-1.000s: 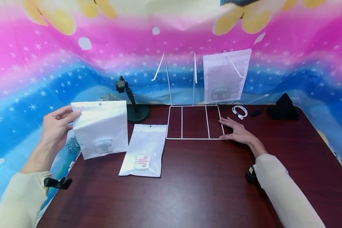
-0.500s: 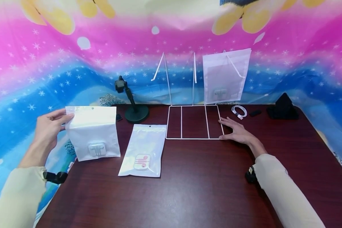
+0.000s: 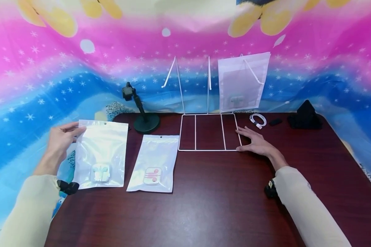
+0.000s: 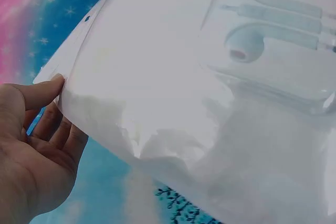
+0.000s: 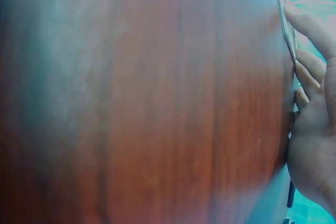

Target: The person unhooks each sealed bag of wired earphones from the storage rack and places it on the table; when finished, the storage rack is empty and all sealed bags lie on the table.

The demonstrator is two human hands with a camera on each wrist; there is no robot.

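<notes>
My left hand pinches a glossy white zip bag by its upper left edge, with the thumb in front. White earphones in a clear case show through the bag's lower part. To its right, a second white zip bag with pink earphones lies on the table. My right hand rests with spread fingers on the right side of a white wire rack's base. A third zip bag hangs from the rack's right hook.
Two more hooks, the left hook and the middle hook, stand up at the rack's back. A black stand is left of it. A coiled white cable, a small black object and a black holder sit at right.
My left hand first moved left with its bag, then slightly back right and down. The bag now hangs flatter and lower, its front facing me. My right hand stayed at the rack.
</notes>
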